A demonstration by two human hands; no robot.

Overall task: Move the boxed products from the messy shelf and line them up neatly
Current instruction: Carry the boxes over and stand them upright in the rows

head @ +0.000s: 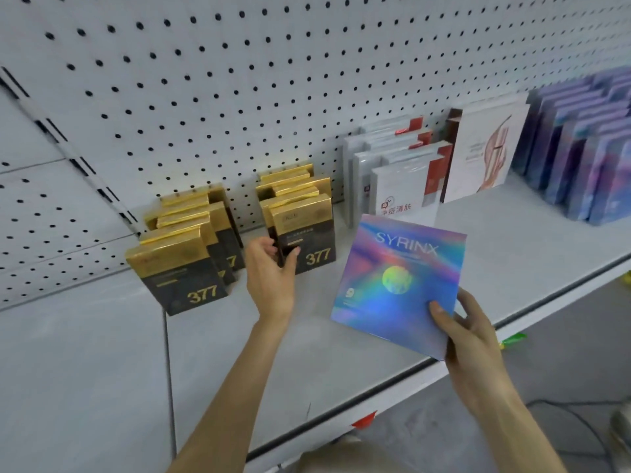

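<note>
White pegboard (239, 80) backs a pale grey shelf (307, 353). Front edge of the shelf runs diagonally from 6 o'clock up to 3 o'clock, with floor (563, 353) beyond it. Panel seam (168, 336) at 8 o'clock.

Two rows of upright gold-and-black boxes marked 377:
- left row (177, 271) toward 9 o'clock, fanned and slightly askew
- right row (293, 186) just beside it, with a narrow gap between them

Left hand (273, 278): grip closed on the front gold box (314, 233) of the right row, thumb on its face, fingers round its left edge. Box upright, its right bottom corner on the shelf.

Right hand (467, 332) at 4 o'clock: grip pinching the lower right corner of the SYRINX box (399, 285), thumb on the holographic face, fingers behind. Box tilted and held over the front part of the shelf, lower corner near the front edge.

Toward 1 o'clock: white boxes (403, 189) in file, then a white box with pink artwork (485, 148). At 2 o'clock: purple row (587, 148).

Bare shelf lies open from 7 o'clock to centre, in front of the gold rows. It is also open between the white boxes and the front edge.
</note>
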